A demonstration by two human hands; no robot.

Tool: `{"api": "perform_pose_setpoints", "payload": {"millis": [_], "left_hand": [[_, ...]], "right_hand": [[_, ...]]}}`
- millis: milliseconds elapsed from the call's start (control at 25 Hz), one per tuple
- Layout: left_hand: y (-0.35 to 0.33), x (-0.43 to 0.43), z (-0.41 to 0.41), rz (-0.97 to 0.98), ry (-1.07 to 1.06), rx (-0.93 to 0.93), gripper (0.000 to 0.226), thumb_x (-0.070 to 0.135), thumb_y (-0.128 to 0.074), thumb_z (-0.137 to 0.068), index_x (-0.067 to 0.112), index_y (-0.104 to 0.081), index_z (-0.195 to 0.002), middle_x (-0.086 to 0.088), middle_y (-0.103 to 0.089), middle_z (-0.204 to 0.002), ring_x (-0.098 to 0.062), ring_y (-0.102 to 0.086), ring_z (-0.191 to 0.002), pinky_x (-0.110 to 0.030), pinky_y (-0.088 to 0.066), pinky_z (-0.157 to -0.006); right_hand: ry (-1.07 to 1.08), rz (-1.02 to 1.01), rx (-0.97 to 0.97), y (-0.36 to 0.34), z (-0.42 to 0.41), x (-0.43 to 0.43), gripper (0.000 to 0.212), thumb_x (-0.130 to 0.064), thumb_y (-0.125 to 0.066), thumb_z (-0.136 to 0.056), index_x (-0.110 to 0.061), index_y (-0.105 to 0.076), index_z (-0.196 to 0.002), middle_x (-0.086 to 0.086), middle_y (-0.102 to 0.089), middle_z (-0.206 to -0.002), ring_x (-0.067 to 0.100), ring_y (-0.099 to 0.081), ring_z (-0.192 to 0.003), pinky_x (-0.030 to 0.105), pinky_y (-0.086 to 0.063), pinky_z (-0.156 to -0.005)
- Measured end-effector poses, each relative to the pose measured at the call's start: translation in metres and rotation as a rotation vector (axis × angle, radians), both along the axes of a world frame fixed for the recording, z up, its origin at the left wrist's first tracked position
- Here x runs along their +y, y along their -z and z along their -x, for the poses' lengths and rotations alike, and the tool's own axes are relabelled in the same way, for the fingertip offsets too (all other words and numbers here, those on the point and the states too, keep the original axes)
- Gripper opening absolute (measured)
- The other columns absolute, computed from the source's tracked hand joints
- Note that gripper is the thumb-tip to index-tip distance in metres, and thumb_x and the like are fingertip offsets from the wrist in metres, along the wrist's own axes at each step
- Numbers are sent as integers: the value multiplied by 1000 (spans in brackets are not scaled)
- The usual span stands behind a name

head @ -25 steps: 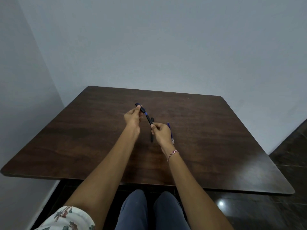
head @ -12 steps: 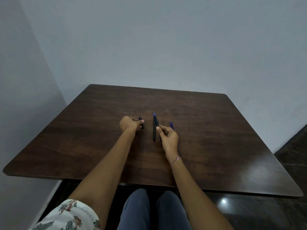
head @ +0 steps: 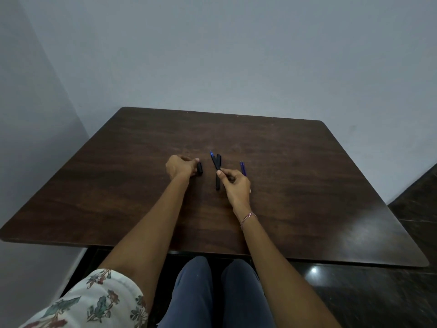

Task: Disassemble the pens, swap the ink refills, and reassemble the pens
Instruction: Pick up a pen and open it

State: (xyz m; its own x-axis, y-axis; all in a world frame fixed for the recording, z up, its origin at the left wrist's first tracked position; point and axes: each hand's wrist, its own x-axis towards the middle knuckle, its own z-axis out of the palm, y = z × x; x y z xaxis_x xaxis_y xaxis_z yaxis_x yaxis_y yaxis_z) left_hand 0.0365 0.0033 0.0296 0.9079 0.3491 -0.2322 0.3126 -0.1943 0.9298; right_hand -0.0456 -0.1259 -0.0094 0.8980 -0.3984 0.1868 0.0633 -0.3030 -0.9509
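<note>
**Cap off, one pen opened, two pieces waiting**

The right hand (head: 236,184) is pinching the uncapped pen (head: 214,161) by its rear end between thumb and fingertips, with the blue-tipped point angling up and away from the person; held this way the barrel is staying free, probably so the other hand can come in to unscrew it or draw out the refill. The left hand (head: 180,167) is sitting low against the table (head: 307,185) with its fingers curled round the black cap (head: 200,168), which is showing at the fingertips; it is likely being parked to the left, clear of the working area, so it is not getting mixed in with the other parts.

Moving outward, the held pen is crossing above the second black pen (head: 217,185), which is lying flat on the wood just left of the right hand, pointing away from the person; whether the two are touching cannot be told. A blue piece (head: 243,168) is lying just beyond the right hand, partly hidden by it; pen or bare refill cannot be told.

Counting: one cap; one pen in hand; one black pen lying down; one blue piece; four items in all. A bracelet (head: 248,216) is circling the right wrist.
</note>
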Motion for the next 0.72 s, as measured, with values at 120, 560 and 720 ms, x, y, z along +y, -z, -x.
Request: {"api": "perform_pose_setpoints", "payload": {"millis": [120,560,720], "left_hand": [[4,-6,14,295,41,-196,17,10,-63,-88,6,-66,-105,-11,-72,-97,-12,-70,-79,-23,-58,-70],[20,-9,36,943,414,-253,25,-6,-53,-89,4,-62,-111,-6,-75,-94,-17,-71,-93,-27,-58,-80],[22,-10,35,933,361,-250,20,-7,-57,-86,5,-65,-100,-7,-76,-86,-18,-72,-87,-27,-59,-75]], "right_hand": [[-6,-14,7,0,0,1,25,-26,-68,-85,-12,-71,-106,-7,-70,-92,-9,-60,-78,-2,-42,-68],[-91,-54,32,0,3,-1,24,-24,-71,-83,-11,-71,-104,4,-74,-88,10,-69,-83,23,-55,-77],[-93,-51,33,1,2,-3,24,-22,-73,-81,-9,-73,-101,5,-74,-87,14,-68,-81,26,-55,-74]]}}
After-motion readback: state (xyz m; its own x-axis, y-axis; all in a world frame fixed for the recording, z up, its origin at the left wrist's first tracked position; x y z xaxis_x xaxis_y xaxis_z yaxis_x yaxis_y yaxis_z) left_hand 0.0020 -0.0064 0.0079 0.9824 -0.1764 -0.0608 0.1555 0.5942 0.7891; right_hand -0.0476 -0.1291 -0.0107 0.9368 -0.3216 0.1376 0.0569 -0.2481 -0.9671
